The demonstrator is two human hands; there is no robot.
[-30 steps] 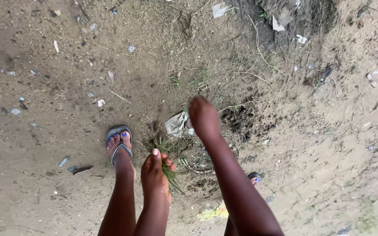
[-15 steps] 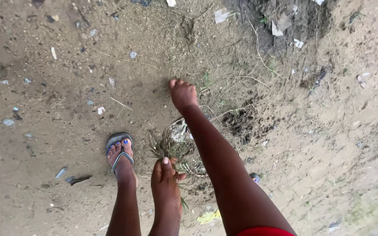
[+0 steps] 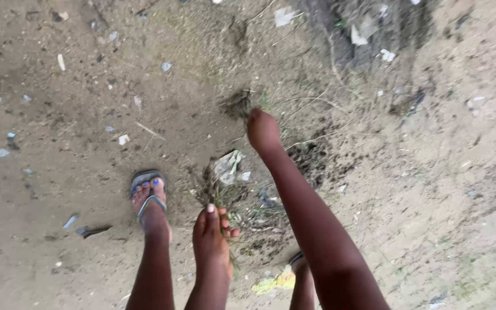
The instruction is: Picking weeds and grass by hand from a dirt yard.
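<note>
My left hand (image 3: 210,235) is closed around a bunch of pulled grass (image 3: 216,192); its rooty ends stick out ahead of the fingers and a few green blades hang behind. My right hand (image 3: 263,131) reaches forward over the dirt with its fingers curled. A blurred tuft of grass and soil (image 3: 236,104) sits right against its fingertips, just above the ground. Thin dry stems (image 3: 311,106) lie beyond the hand.
My left foot (image 3: 147,198) in a grey flip-flop stands left of the hands, my right foot (image 3: 298,261) mostly hidden behind my right arm. A crumpled white wrapper (image 3: 228,163), a yellow scrap (image 3: 274,281), a patch of dark loosened soil (image 3: 311,155) and scattered litter lie on the sandy ground.
My right hand dropped to the ground at the grass, then drew back to the right with a tuft at its fingers. My left hand has kept its bunch and barely moved.
</note>
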